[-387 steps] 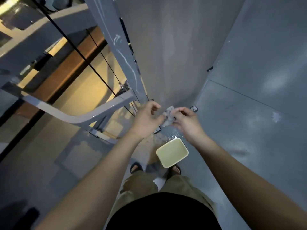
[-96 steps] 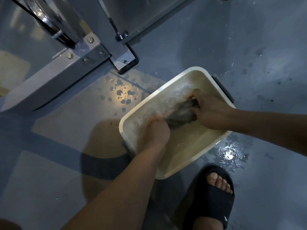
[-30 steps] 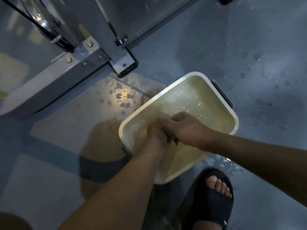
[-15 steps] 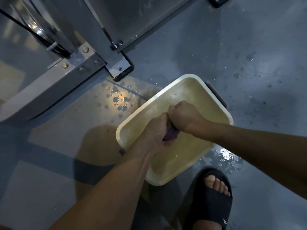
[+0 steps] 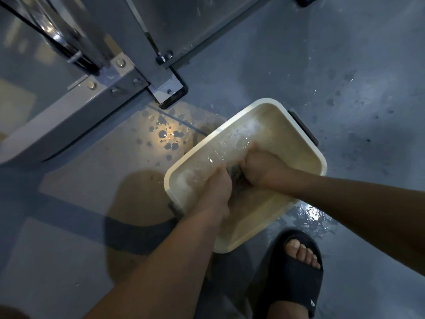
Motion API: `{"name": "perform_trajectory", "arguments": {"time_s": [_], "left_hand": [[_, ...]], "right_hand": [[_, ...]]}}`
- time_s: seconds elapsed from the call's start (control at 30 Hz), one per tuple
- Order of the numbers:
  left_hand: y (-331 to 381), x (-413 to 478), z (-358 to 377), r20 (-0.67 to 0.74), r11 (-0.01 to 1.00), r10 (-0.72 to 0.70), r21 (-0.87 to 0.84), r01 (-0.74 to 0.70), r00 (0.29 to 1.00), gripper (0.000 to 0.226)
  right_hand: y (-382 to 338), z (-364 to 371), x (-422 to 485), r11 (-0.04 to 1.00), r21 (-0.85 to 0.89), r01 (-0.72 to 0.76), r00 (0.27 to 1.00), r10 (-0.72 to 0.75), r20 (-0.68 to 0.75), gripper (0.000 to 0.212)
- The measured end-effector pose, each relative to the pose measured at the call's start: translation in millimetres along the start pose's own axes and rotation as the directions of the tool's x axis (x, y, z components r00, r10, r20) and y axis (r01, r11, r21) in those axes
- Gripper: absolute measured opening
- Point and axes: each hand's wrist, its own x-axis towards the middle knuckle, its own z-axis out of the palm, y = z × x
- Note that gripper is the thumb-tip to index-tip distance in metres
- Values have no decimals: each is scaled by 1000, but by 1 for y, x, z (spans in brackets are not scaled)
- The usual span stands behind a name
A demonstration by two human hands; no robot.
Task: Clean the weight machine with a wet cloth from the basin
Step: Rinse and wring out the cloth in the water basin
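Both hands are back down in the water versus half a second ago, when they were lifted above it twisting the cloth.

Head view: left hand (image 5: 218,186) and right hand (image 5: 261,166) are knuckle to knuckle inside the basin (image 5: 190,161), each clenched on the cloth (image 5: 236,174). Only a small dark wad of cloth shows, squeezed between the two fists and partly under the water. Left hand grips its near end, right hand its far end.

Count: two hands, one cloth, one basin, one sandal (image 5: 296,279) with toes showing.

Basin is cream, rectangular, and sits on the floor (image 5: 345,65). It holds cloudy, splashing water plus the cloth and both hands. One dark handle (image 5: 303,127) is on its far right side.

Weight machine frame (image 5: 76,116) stands upper left, its bolted foot plate (image 5: 167,93) near the basin's far corner but apart from it. Water drops (image 5: 163,134) lie on the floor between plate and basin, and a wet patch (image 5: 312,215) shines just beside the basin's right edge.
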Motion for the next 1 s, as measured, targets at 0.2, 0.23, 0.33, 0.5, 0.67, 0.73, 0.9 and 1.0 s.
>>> {"name": "perform_trajectory", "arguments": {"time_s": [0.2, 0.23, 0.33, 0.5, 0.67, 0.73, 0.9, 1.0], "left_hand": [[-4, 2, -14, 48, 992, 14, -128, -7, 999, 70], [-2, 5, -16, 54, 984, 39, -175, -29, 998, 73], [11, -3, -12, 113, 946, 54, -324, -14, 992, 58], [21, -17, 17, 135, 988, 75, -142, -56, 988, 21], [31, -6, 10, 57, 997, 79, 8, -79, 995, 22], [29, -18, 17, 11, 996, 90, -28, -90, 996, 34], [23, -14, 13, 105, 988, 36, -152, -19, 994, 44], [21, -11, 9, 49, 991, 40, -128, -34, 998, 36]], "right_hand": [[-28, -6, -50, 797, 595, 101, 978, -190, 88, 49], [-30, -7, -59, 756, 627, 185, 966, -256, 24, 51], [-26, -4, -68, 796, 450, 404, 915, -352, -198, 45], [-13, -27, -27, 992, 91, 86, 978, -66, -196, 12], [-25, -8, -51, 974, 110, 201, 974, -186, -129, 26], [-19, -19, -40, 987, 0, 162, 985, -162, -68, 9], [-22, -17, -56, 979, 49, 199, 973, -192, -130, 19], [-20, -16, -50, 973, 5, 232, 962, -228, -152, 24]]}}
